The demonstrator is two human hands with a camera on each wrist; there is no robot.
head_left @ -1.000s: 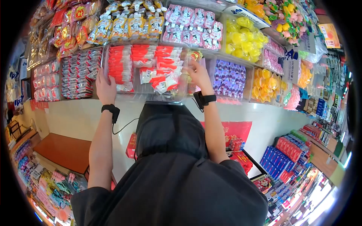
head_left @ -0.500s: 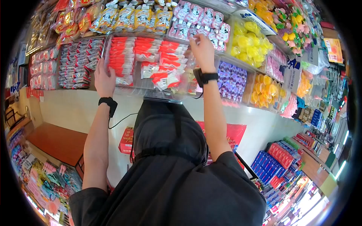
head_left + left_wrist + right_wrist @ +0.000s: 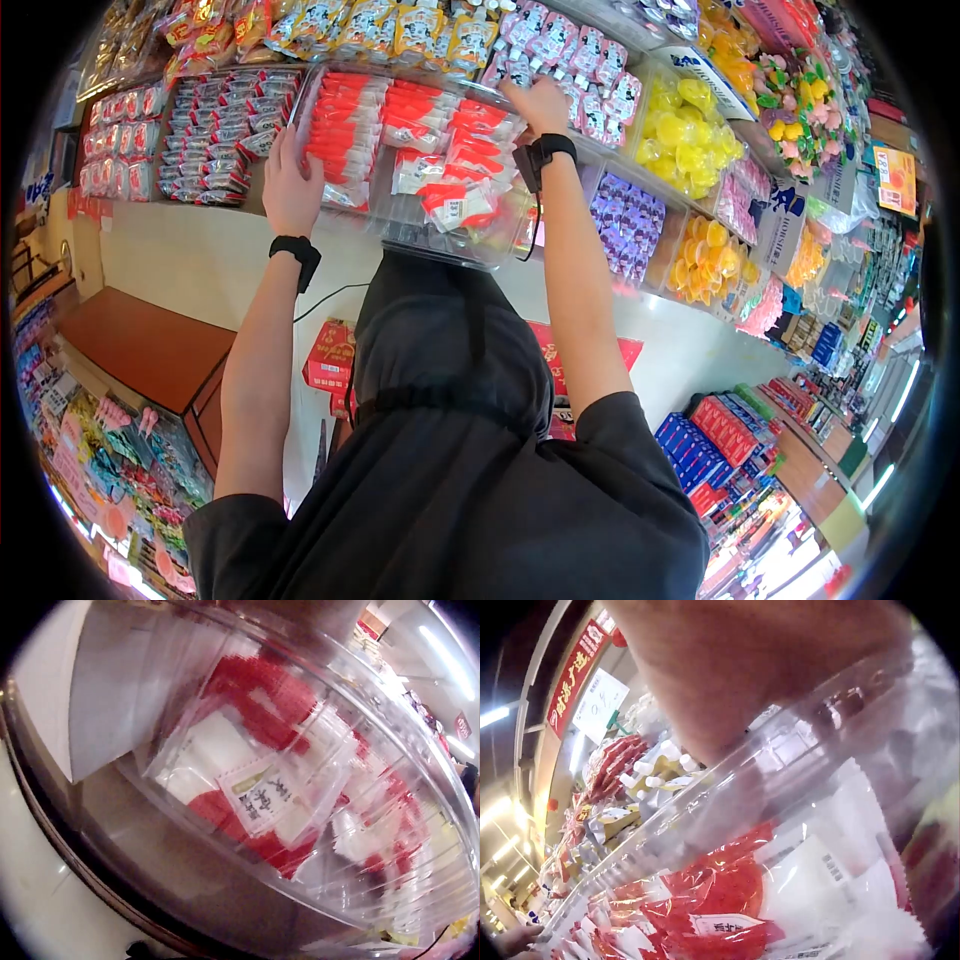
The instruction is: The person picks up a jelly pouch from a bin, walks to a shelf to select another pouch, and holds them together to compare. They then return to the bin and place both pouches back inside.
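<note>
A clear plastic bin (image 3: 480,257) juts from the display toward the person's lap, holding rows of red-and-white packets (image 3: 343,120). My left hand (image 3: 292,188) grips the bin's left side. At the far right corner, my right hand (image 3: 540,103) holds the rim, fingers over the edge beside pink spouted pouches (image 3: 600,65). The right wrist view shows that hand (image 3: 757,667) wrapped over the clear rim, with packets (image 3: 712,892) below it. In the left wrist view the packets (image 3: 259,799) show through the transparent wall.
Grey-and-red packets (image 3: 215,140) fill the compartment on the left. Yellow spouted pouches (image 3: 415,30) lie behind the bin. Purple packets (image 3: 628,220), yellow cups (image 3: 685,125) and orange cups (image 3: 710,260) lie to the right. A brown cabinet (image 3: 140,350) stands at lower left.
My right hand has moved from the bin's right side up to its far right corner. My left hand stays on the left side. The head view has shifted and turned slightly.
</note>
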